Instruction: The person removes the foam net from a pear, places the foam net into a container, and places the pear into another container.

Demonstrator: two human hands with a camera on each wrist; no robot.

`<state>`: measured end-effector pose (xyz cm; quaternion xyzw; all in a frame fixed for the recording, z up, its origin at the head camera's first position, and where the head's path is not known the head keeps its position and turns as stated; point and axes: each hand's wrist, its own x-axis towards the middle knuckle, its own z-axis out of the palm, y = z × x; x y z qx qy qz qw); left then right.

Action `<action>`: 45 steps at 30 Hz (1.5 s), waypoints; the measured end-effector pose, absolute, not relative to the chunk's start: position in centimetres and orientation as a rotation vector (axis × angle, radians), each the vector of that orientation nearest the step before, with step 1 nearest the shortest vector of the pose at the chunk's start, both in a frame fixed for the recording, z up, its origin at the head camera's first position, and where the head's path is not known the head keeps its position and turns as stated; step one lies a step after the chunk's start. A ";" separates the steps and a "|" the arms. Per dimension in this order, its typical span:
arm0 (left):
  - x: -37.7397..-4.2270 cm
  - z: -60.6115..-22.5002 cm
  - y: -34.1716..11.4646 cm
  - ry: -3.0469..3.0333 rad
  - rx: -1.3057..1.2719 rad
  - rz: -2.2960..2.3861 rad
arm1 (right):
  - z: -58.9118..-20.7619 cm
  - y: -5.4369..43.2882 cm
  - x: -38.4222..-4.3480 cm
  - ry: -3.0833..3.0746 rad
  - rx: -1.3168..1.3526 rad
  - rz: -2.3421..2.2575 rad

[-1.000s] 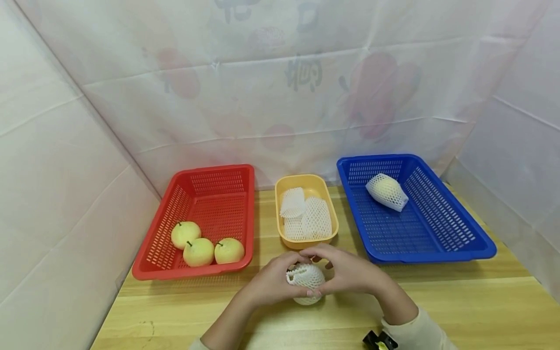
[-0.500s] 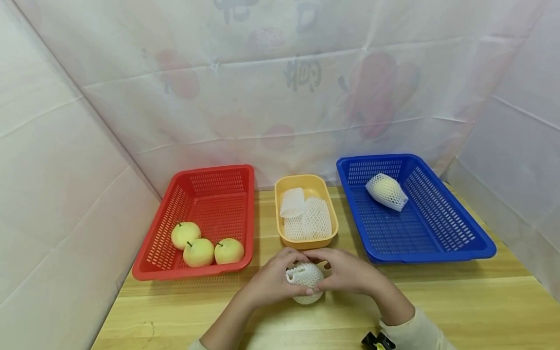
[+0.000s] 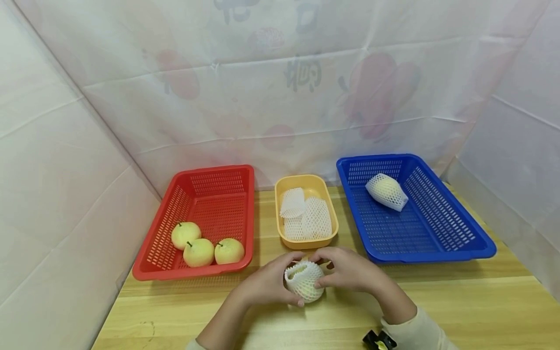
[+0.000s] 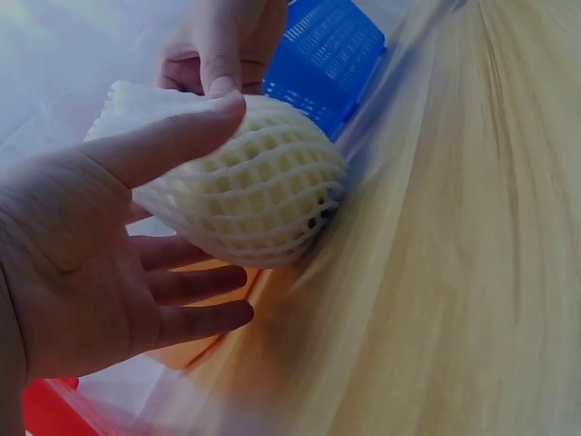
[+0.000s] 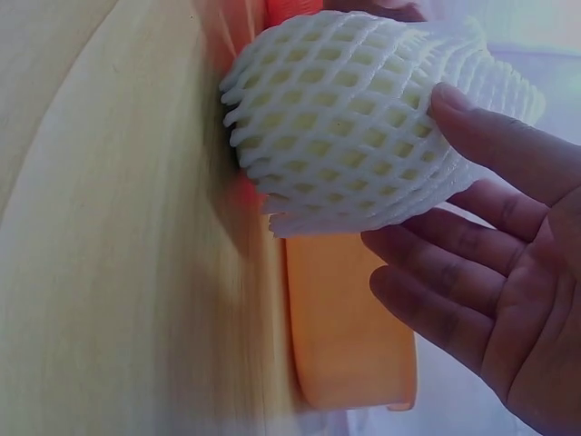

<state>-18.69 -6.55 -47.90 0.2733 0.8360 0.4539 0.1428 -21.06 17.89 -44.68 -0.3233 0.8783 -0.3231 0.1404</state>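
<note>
A pale yellow pear in a white foam net sleeve sits on the wooden table, the sleeve's opening gathered toward the upper left in the head view. My left hand holds it from the left, thumb across the near side and fingers behind. From the right, my right hand holds the netted pear between thumb and fingers. The left wrist view shows the left thumb over the net and several fingers stretched below. Some fingertips are hidden behind the fruit.
A red basket with three bare pears stands at the left. Behind the hands, a yellow tub holds several flat foam nets. The blue basket at the right contains a netted pear.
The left thumb has slid down and left, away from the right thumb. The hands have parted slightly, and the net's opening looks wider and shows more of the pear.
</note>
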 end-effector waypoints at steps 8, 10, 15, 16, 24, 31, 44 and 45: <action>-18.9 -48.0 -6.5 2.427 0.829 1.324 | -44.5 17.9 -21.1 2.522 -0.953 -0.967; -18.9 -48.0 -6.4 2.434 0.832 1.334 | -44.5 17.9 -21.1 2.520 -0.960 -0.983; -18.8 -47.8 -6.4 2.494 0.851 1.316 | -44.6 18.0 -21.1 2.521 -0.981 -1.015; -18.8 -47.7 -6.4 2.505 0.852 1.312 | -44.7 18.0 -21.1 2.523 -0.984 -1.018; -18.6 -47.4 -6.3 2.553 0.813 1.326 | -44.7 18.0 -21.2 2.552 -1.014 -1.039; -18.7 -47.3 -6.3 2.584 0.777 1.301 | -44.7 17.9 -21.1 2.564 -1.017 -1.049; -18.5 -47.0 -6.2 2.589 0.752 1.313 | -44.8 17.8 -21.1 2.543 -1.048 -1.132; -18.5 -47.0 -6.2 2.589 0.751 1.316 | -44.8 17.8 -21.1 2.541 -1.052 -1.140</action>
